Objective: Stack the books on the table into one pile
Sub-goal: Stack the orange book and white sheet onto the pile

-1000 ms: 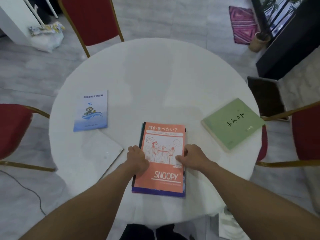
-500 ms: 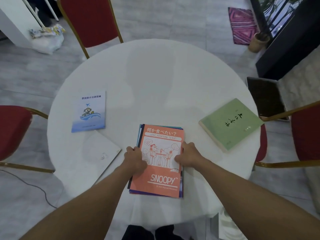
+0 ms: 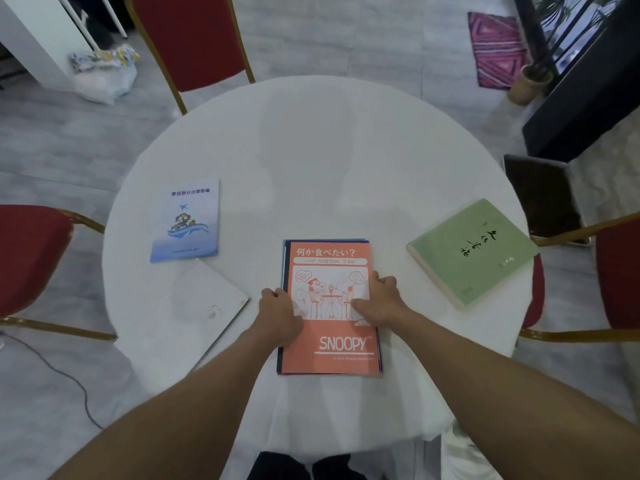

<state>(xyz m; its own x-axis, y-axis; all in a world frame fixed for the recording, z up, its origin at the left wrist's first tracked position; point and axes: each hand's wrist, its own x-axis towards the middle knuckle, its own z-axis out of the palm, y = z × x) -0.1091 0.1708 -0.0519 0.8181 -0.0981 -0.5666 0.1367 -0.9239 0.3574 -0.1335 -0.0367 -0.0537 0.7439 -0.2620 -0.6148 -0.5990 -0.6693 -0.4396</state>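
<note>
2 hands (image 3: 330,311) lay flat and open on the orange book (image 3: 330,306), pressing it onto the near-centre pile, gripping nothing. On the bench (image 3: 311,161), the green book (image 3: 472,251) lay right, nearer the right hand (image 3: 379,301), long axis slanting far-right; the blue book (image 3: 187,221) lay far-left.

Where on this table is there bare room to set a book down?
The far half of the table is bare, beyond the blue booklet, orange book and green book. Gaps also lie between those books. The near left is crowded by a white book.
</note>
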